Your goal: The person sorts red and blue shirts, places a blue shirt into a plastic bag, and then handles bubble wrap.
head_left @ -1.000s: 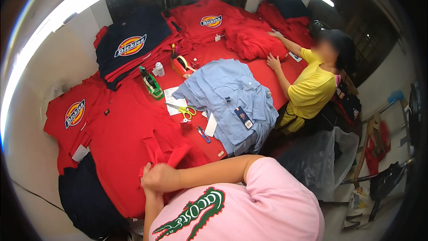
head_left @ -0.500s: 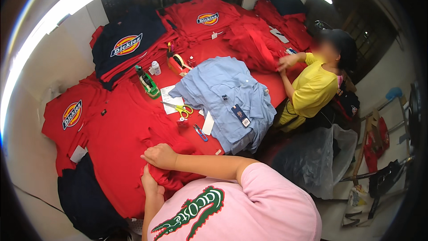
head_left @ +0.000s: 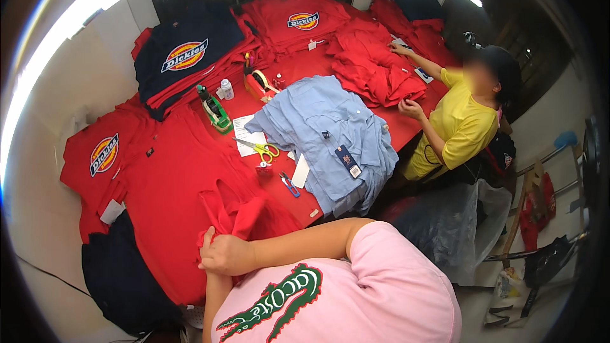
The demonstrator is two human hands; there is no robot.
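A red T-shirt [head_left: 171, 181] lies spread over the near left of the table, and its near edge is bunched up at my hands. My right hand [head_left: 227, 255] is closed on the gathered red cloth, crossing in front of my left wrist. My left hand [head_left: 208, 240] pinches the same cloth just beside it; part of its fingers is hidden behind my right hand. Further off lie yellow-handled scissors [head_left: 262, 150] on a paper slip [head_left: 245, 128] and blue thread snips [head_left: 290, 184]. Right of these is a heap of light blue shirts [head_left: 318, 121] with a dark hang tag [head_left: 347, 160].
A green tape dispenser [head_left: 216, 114], a white bottle [head_left: 227, 89] and a red tape dispenser [head_left: 257, 82] stand mid-table. Folded navy shirts [head_left: 190, 35] and red shirts [head_left: 292, 9] are stacked behind. A co-worker in yellow [head_left: 460, 114] reaches over red shirts at the right. A plastic bag [head_left: 470, 216] lies beyond my right arm.
My hands have drawn closer to me and down, leaving a raised fold of red cloth beyond them. The co-worker's one arm has stretched out to the far shirts. The view has shifted slightly.
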